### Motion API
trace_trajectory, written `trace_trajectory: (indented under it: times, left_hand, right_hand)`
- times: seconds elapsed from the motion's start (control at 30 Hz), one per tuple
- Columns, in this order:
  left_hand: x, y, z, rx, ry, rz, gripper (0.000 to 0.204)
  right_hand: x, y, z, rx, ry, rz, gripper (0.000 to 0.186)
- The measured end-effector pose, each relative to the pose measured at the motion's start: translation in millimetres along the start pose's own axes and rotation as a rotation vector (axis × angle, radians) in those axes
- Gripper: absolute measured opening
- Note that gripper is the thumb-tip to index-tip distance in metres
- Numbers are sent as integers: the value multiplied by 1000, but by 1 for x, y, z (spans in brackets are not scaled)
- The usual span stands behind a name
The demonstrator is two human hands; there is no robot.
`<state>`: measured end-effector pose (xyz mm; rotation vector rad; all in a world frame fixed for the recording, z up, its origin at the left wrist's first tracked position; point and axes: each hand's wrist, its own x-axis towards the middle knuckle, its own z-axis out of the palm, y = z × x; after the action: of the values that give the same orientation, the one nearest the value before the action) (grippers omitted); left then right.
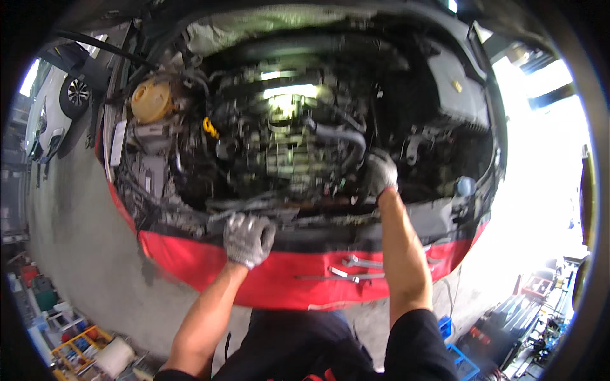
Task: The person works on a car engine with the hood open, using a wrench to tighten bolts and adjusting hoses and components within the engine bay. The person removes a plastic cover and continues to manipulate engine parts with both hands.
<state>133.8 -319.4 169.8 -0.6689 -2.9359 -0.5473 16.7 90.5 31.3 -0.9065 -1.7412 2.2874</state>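
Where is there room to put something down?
The red cover looks bare left of the left hand; so does the grey floor between the cover and the white car. It is crowded where wrenches lie beside the right forearm, and the engine near the right hand is packed.

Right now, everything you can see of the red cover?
The red cover looks like smooth, flexible sheeting, slightly creased, with black along its upper edge. It spans the front of the open engine bay. Metal wrenches lie on its right half. The gloved left hand overlaps its upper edge; contact is unclear.
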Motion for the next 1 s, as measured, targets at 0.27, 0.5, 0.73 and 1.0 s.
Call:
trace_trajectory:
  times: [0.27, 0.5, 0.73, 1.0]
  left_hand:
    - [-6, -3, 12, 82, 32, 13, 16]
    - [-3, -3, 20, 78, 64, -3, 21]
    - [-10, -8, 19, 77, 42, -5, 17]
    - [-4, -6, 20, 35, 134, 34, 19]
  right_hand:
    - [-46, -40, 33, -40, 94, 22, 42]
    - [-36, -27, 25, -445, 186, -184, 46]
    - [-53, -38, 29, -62, 292, -120, 44]
    - [-123, -55, -27, -731, 142, -546, 45]
